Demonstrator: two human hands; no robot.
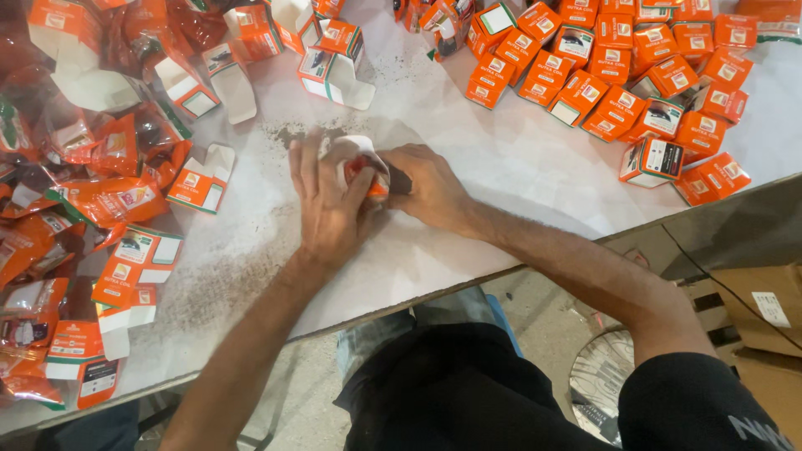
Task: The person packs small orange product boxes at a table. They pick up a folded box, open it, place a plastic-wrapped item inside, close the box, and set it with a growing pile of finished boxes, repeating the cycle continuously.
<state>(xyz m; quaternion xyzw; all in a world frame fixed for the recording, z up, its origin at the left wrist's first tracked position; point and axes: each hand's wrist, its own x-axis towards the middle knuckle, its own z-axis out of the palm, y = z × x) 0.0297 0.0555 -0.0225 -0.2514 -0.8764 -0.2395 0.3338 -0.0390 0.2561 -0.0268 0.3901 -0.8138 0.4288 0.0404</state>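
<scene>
The person sits at the near edge of a white table (518,167) and works with both hands close together near the middle of it. The left hand (330,205) and the right hand (430,188) both grip one small orange and white box (366,167), which rests on the table between them; its white flaps stand open on top. Dark powder (288,134) lies spread on the table just behind the hands. At the far right corner many closed orange boxes (618,75) lie side by side. Along the left edge there is a pile of orange packets (75,192), with several flat, unfolded boxes (138,259) near it.
</scene>
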